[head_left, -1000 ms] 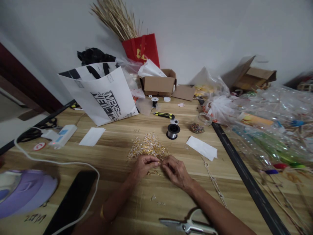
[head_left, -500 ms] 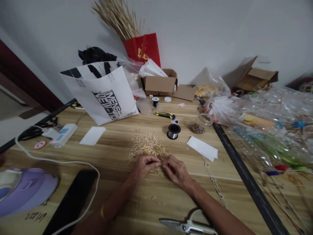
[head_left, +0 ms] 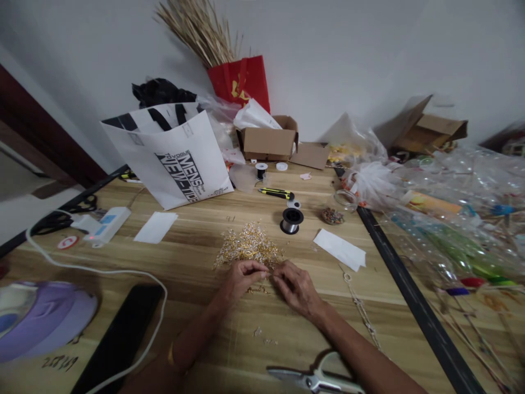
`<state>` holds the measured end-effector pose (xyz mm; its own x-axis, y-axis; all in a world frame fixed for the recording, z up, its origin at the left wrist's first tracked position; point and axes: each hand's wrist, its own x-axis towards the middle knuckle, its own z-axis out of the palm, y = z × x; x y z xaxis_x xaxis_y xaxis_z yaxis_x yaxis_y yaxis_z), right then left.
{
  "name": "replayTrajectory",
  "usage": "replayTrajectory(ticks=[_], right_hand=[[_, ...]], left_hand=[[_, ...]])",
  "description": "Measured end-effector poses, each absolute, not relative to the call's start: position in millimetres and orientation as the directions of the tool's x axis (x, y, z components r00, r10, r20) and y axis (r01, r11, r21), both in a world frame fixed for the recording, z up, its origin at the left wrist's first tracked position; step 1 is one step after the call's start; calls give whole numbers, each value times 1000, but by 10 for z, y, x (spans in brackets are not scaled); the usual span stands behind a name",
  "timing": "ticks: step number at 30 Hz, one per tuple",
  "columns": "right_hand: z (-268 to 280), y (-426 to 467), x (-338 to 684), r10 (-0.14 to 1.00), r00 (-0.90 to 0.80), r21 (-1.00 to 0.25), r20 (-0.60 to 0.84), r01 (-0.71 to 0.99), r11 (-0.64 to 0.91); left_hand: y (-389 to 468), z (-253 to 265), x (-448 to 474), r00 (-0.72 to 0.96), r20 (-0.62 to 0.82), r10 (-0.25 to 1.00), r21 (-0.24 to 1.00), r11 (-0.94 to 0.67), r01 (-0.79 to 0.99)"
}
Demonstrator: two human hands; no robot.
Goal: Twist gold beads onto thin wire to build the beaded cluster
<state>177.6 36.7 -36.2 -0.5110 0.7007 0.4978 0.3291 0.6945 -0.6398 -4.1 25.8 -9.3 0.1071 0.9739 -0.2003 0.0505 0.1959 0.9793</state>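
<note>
Since the left hand (head_left: 238,280) and right hand (head_left: 298,287) have their fingers (head_left: 255,265) closed, on what I cannot tell, small, steady movements beside the gold pile (head_left: 250,245) suit best.

A plain grey wall (head_left: 311,49) rises behind a wood-grained table (head_left: 197,241) with a black strip (head_left: 410,284) at right, dark reddish-brown trim (head_left: 36,117) at left, dimly lit.

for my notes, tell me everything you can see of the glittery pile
The glittery pile is a low, loose heap of tiny gold and clear-looking pieces, too small to identify, on the wood-grained table, ragged at its edges. The left hand and right hand are at its near side; contact is unclear.
</note>
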Motion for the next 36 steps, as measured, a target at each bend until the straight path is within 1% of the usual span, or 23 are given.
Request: replayTrajectory(ticks=[20, 29, 36], right_hand=[[-345, 363, 1777, 708, -512, -639, 487, 344, 688], [-327, 365, 1768, 695, -499, -627, 517, 331, 705], [-343, 367, 1773, 699, -510, -639, 501, 327, 696]], left_hand=[[257, -115, -42, 125, -188, 974, 982, 183, 52], [251, -104, -45, 130, -189, 973, 981, 183, 58], [266, -143, -38, 130, -189, 973, 982, 184, 51]])
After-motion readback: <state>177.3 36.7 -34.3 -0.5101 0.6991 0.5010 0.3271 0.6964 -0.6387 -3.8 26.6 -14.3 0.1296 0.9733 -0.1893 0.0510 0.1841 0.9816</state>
